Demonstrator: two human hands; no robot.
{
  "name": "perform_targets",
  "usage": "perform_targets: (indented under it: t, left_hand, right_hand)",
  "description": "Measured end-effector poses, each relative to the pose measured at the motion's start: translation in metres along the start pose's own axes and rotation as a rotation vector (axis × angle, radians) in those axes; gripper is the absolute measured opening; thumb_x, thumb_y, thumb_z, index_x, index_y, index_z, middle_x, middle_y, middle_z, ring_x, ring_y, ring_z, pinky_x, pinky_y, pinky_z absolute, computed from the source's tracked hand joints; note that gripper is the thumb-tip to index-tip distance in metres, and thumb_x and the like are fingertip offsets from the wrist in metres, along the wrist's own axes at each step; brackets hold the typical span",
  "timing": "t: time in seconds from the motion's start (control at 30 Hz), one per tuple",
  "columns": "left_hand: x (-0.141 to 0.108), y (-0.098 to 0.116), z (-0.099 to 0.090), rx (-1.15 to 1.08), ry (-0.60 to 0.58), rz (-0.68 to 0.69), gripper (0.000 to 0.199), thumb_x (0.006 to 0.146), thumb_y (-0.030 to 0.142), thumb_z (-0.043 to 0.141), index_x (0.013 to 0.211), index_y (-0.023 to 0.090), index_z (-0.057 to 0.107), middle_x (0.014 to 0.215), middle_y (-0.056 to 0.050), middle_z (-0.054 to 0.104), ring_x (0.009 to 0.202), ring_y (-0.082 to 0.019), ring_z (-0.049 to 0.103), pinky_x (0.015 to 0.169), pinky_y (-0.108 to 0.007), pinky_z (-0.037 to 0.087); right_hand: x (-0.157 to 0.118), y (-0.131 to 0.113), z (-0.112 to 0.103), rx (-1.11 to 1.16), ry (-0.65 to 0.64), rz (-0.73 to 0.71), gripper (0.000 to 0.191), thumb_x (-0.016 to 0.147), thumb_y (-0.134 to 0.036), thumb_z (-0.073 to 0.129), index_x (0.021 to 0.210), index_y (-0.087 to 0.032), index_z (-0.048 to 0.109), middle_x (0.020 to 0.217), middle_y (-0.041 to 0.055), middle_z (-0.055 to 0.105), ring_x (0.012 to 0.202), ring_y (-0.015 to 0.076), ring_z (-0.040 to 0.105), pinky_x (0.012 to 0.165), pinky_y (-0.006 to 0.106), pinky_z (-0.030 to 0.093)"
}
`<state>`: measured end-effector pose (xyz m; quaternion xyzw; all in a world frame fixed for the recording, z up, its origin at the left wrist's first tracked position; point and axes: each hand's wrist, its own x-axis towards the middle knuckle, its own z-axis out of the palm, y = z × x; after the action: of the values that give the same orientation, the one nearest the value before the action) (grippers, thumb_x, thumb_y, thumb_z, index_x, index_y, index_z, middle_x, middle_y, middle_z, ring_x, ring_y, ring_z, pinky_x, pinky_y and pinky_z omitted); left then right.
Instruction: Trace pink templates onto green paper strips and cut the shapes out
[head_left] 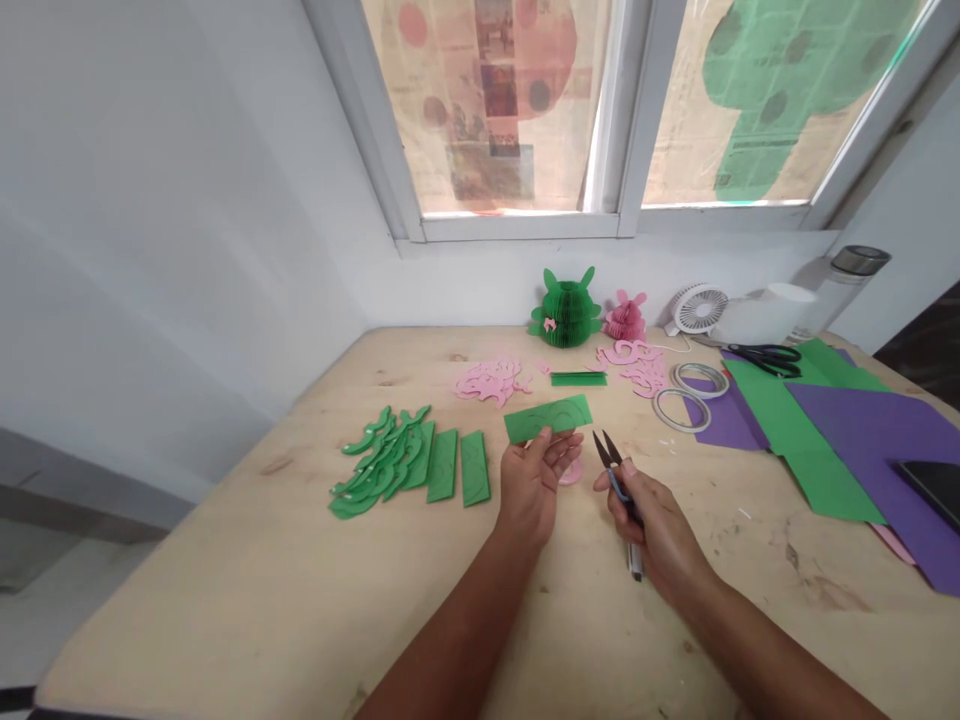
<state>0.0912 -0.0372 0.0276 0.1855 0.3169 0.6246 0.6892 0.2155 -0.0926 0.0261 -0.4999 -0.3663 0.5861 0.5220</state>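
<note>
- The left hand (529, 480) pinched a green strip (551, 418) by its lower edge, thumb on top, holding it up over the middle of the table (300, 600).
- That strip had curvy lines drawn on it but looked like a full rectangle, so probably no cut in it yet.
- The right hand (652, 515) was curled around the handles of some small scissors (613, 465), blades parted, tips near the strip but not touching it.
- Done, by the look of it: a heap of wavy green cutouts (379, 465) toward the table's left edge, plus two piles of pink cutouts, one (491, 382) around mid-table and another (646, 375) farther right, both toward the far edge.
- Left over, seemingly: two upright green rectangles (457, 468) beside the heap, and another one partly hidden by it. Call it well along on green, though not finished.
- A folded dark green piece (578, 379) sat between the pink piles; couldn't tell if it counted.
- A green paper figure (567, 315) and a smaller pink figure (626, 318) stood at the far edge, both looking assembled.
</note>
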Motion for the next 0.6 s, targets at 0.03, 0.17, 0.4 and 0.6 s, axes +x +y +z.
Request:
perform_targets:
  t: [0.03,0.17,0.4,0.6]
  left_hand:
    - [-0.001,0.000,0.001,-0.001,-0.002,-0.001,0.025,0.063,0.029,0.078,0.071,0.012,0.061,0.074,-0.009,0.072,0.076,-0.021,0.070,0.079,-0.032,0.052]
    - [-0.004,0.002,0.003,-0.001,-0.007,-0.010,0.024,0.064,0.029,0.078,0.070,0.012,0.062,0.075,-0.008,0.072,0.079,-0.022,0.070,0.081,-0.033,0.051]
    - [-0.010,0.000,0.008,-0.006,-0.015,-0.025,0.025,0.060,0.027,0.080,0.069,0.013,0.061,0.074,-0.007,0.071,0.080,-0.021,0.069,0.080,-0.033,0.052]
    - [-0.014,-0.006,0.011,-0.028,-0.041,-0.045,0.029,0.059,0.024,0.081,0.077,0.014,0.060,0.076,-0.005,0.071,0.078,-0.019,0.069,0.080,-0.032,0.051]
  right_hand:
    - [0.000,0.000,0.001,-0.005,-0.001,0.008,0.049,0.079,-0.062,0.054,0.082,-0.014,0.060,0.051,-0.0053,0.039,0.043,0.0052,0.020,0.041,0.022,0.009]
    - [0.000,0.003,0.002,-0.020,-0.005,0.020,0.045,0.078,-0.060,0.058,0.075,-0.015,0.059,0.052,-0.0046,0.041,0.043,0.0051,0.025,0.041,0.021,0.014]
    - [-0.001,0.007,0.003,0.023,-0.040,0.054,0.040,0.081,-0.056,0.056,0.078,-0.017,0.058,0.055,-0.0049,0.045,0.041,0.0037,0.026,0.038,0.019,0.014]
    - [-0.002,0.005,0.005,0.089,-0.043,0.054,0.040,0.080,-0.056,0.059,0.077,-0.016,0.058,0.053,-0.0052,0.046,0.039,0.0026,0.026,0.037,0.019,0.014]
